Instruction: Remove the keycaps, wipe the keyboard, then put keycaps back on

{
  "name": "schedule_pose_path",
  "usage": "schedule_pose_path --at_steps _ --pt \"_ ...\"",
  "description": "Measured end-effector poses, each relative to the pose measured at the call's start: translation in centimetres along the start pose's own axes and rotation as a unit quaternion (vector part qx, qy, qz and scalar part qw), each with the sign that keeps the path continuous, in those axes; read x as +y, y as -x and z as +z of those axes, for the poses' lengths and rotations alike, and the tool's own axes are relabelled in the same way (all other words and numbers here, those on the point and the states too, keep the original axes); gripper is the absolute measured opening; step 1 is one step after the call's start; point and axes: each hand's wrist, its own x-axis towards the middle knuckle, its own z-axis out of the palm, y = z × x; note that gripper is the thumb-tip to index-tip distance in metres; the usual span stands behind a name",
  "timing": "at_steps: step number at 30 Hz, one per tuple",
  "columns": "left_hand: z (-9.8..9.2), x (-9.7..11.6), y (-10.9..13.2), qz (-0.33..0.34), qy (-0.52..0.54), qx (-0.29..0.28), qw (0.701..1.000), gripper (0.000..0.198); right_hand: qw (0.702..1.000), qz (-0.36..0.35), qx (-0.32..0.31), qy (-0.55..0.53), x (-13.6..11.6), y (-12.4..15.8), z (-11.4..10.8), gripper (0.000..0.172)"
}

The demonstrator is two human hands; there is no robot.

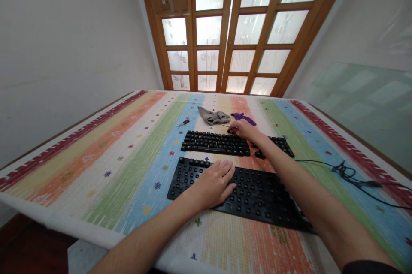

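Observation:
A black keyboard (pixel 249 190) with most of its keycaps off lies across the near part of the table; a few caps remain along its top left edge. My left hand (pixel 216 182) rests flat on it, fingers stretched out and holding nothing. Beyond it, loose black keycaps (pixel 212 143) are laid out in keyboard order on the cloth, with a smaller group of keycaps (pixel 281 146) to their right, partly behind my right forearm. My right hand (pixel 241 129) is at the back row of the laid-out caps, its fingertips pinched on a small dark keycap (pixel 230 130).
Behind the caps lie a crumpled grey cloth (pixel 214 116) and a purple cloth (pixel 243 118). A small dark tool with thin prongs (pixel 184 123) is to their left. A black cable (pixel 347 173) lies coiled on the right. The striped tablecloth (pixel 135 158) covers the table.

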Motion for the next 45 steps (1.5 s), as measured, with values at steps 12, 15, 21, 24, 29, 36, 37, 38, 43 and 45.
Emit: schedule_pose_path --at_steps 12,15,21,24,29,36,37,38,43,45 --pt "0.2 -0.1 -0.1 0.004 -0.002 0.006 1.000 0.046 0.998 0.006 -0.038 0.054 0.2 -0.2 0.1 0.033" --pt "0.1 -0.1 -0.1 0.005 -0.002 0.009 1.000 0.046 0.997 0.008 -0.044 0.061 0.2 -0.3 0.1 0.036" --pt "0.3 -0.2 0.0 0.011 0.000 0.019 1.000 0.045 0.995 -0.003 -0.075 0.068 0.0 -0.5 -0.6 0.037" --pt "0.5 -0.2 0.0 0.014 0.002 0.022 1.000 0.046 0.994 -0.007 -0.085 0.065 0.0 -0.5 -0.9 0.033" --pt "0.6 -0.3 0.0 0.012 0.001 0.020 1.000 0.046 0.994 -0.010 -0.082 0.070 -0.1 -0.3 -1.2 0.032" --pt "0.6 -0.3 0.0 0.012 0.001 0.016 1.000 0.047 0.994 0.002 -0.084 0.068 -0.3 -0.3 -1.2 0.033" --pt "0.6 -0.3 0.0 0.011 0.002 0.015 1.000 0.047 0.994 0.003 -0.085 0.065 -0.3 -0.3 -1.2 0.033" --pt "0.6 -0.3 0.0 0.011 0.001 0.014 1.000 0.047 0.994 0.003 -0.085 0.063 -0.4 -0.4 -1.3 0.032" --pt "0.5 -0.3 0.0 0.014 -0.004 0.014 1.000 0.047 0.995 -0.001 -0.079 0.058 -0.5 -0.4 -1.3 0.028" --pt "0.6 -0.3 0.0 0.015 -0.006 0.016 1.000 0.048 0.995 0.000 -0.076 0.059 -0.5 -0.4 -1.3 0.028"
